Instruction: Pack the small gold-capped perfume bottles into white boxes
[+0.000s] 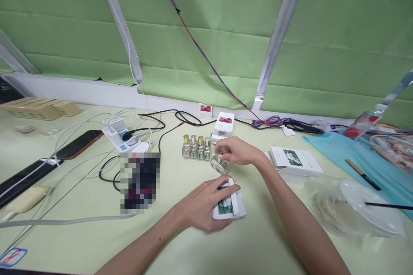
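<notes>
In the head view, my left hand (pixel 200 206) is wrapped round a small white carton (pixel 239 209) with a white-flower picture, its end flap standing up. Just beyond it, the fingers of my right hand (pixel 240 150) grip the top of a round clear glass bottle (pixel 219 166); the bottle's neck is hidden behind those fingers. Left of that bottle stand several small glass bottles (pixel 196 150) in a row, with gold and pale green caps. Behind my right hand is a white box (pixel 225 122) with a red picture and a barcode.
Another white-flower box (pixel 295 159) lies to the right, near a knife (pixel 363 175) on blue cloth (pixel 332 148). A lidded plastic bowl (pixel 371 208) sits front right. Cables, a power strip (pixel 121 135) and a phone (pixel 80 144) are on the left. Yellow-brown boxes (pixel 35 109) stand far left.
</notes>
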The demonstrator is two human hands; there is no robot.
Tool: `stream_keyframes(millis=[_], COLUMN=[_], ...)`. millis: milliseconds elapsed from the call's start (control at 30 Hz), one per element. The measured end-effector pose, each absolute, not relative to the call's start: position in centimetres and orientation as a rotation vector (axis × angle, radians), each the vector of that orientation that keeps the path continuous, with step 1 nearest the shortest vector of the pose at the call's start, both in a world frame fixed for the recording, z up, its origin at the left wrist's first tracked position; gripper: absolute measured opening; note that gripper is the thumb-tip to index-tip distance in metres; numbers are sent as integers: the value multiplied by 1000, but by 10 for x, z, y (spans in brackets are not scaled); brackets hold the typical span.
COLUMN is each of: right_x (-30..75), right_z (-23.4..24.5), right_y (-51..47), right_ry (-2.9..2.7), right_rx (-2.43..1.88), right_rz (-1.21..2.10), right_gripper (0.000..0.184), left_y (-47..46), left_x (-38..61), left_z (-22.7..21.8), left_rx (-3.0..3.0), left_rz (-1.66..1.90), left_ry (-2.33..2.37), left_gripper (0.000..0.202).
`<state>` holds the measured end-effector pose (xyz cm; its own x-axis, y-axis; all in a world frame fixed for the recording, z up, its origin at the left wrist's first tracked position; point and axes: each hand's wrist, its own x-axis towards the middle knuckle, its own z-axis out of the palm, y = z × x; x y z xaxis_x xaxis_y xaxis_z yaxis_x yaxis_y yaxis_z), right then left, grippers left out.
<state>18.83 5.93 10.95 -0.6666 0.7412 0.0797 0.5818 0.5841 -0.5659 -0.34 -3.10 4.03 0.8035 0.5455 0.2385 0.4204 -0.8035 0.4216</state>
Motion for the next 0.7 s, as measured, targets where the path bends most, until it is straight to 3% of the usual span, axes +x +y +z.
stream_keyframes(millis=[700], right_x=[165], right_z=[101], right_y=[49], right_ry=[-2420], right_rx=[-1159], right_rz=[540], right_gripper=[11], left_y=[-32], left_x=[-1], left_z=[39], left_rx=[2633], left_rz=[486], left_ry=[675], left_gripper=[72])
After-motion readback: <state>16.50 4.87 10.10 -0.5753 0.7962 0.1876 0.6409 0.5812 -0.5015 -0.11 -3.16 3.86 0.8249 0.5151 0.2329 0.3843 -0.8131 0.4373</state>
